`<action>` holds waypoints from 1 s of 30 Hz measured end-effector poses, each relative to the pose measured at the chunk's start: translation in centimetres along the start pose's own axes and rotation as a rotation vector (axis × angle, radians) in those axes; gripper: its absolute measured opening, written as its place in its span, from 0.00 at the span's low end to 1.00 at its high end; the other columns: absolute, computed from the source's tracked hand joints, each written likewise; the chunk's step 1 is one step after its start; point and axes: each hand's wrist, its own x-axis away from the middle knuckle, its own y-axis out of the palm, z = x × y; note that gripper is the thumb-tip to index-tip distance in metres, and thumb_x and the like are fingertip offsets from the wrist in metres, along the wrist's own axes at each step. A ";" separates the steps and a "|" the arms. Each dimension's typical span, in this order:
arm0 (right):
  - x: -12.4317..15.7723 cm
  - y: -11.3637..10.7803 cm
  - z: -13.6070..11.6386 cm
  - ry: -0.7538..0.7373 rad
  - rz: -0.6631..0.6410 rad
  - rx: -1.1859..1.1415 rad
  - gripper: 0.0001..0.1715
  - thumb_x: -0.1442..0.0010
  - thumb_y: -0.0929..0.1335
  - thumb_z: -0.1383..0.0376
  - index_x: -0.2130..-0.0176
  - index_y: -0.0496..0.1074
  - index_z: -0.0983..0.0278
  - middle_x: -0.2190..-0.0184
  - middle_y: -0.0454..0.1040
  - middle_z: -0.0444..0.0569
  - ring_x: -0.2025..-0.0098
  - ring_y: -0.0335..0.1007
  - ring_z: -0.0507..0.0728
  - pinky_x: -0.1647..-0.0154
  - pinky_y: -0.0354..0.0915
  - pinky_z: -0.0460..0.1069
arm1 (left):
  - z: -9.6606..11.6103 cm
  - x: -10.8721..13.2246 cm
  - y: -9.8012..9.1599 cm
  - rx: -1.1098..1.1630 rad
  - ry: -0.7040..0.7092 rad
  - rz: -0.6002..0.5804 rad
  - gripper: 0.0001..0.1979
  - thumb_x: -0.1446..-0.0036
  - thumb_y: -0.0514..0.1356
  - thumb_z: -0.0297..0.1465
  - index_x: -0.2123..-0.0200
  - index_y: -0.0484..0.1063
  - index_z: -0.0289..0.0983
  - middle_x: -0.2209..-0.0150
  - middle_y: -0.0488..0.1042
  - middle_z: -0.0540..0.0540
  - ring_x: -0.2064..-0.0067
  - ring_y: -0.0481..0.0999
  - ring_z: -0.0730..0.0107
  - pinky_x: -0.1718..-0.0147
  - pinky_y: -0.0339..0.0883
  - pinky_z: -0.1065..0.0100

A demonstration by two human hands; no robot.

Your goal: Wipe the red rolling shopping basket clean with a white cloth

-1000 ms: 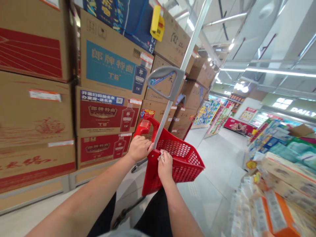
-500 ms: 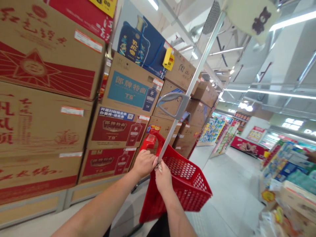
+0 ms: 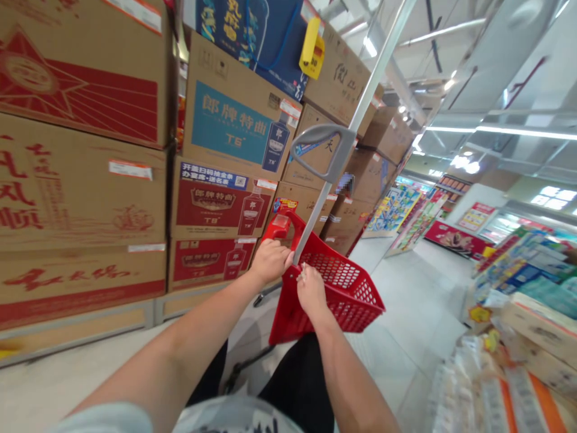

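We have the red shopping basket [image 3: 288, 319] in front of our dark-trousered legs, beside the stacked liquor cartons [image 3: 228, 204] on the left. Our left hand [image 3: 271, 261] has its fingers curled closed over the basket's rear edge, at the foot of the metal pole [image 3: 311, 225]. Our right hand [image 3: 312, 291] has bent fingers beside the rim; we cannot tell what they hold.
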 end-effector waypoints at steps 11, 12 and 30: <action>3.7 1.5 1.5 -0.245 0.186 0.051 0.28 0.38 0.56 0.72 0.39 0.56 0.71 0.39 0.58 0.59 0.36 0.47 0.61 0.38 0.51 0.59 | 0.2 0.0 1.3 -0.030 -0.048 0.012 0.17 0.40 0.51 0.33 0.79 0.71 0.37 0.78 0.74 0.47 0.72 0.66 0.67 0.66 0.53 0.60; 4.4 2.3 1.4 -0.292 0.179 0.097 0.29 0.38 0.56 0.72 0.38 0.54 0.72 0.37 0.54 0.60 0.34 0.41 0.62 0.38 0.49 0.60 | 0.2 -0.1 1.4 -0.028 -0.047 0.008 0.17 0.39 0.51 0.33 0.79 0.71 0.37 0.78 0.74 0.47 0.72 0.66 0.67 0.66 0.53 0.60; 6.3 4.3 0.3 -0.663 -0.066 0.169 0.18 0.35 0.59 0.68 0.52 0.73 0.59 0.50 0.72 0.48 0.50 0.64 0.58 0.49 0.61 0.54 | 0.0 -0.3 0.6 -0.021 -0.047 -0.059 0.18 0.38 0.50 0.33 0.77 0.72 0.36 0.77 0.74 0.46 0.69 0.69 0.65 0.64 0.58 0.59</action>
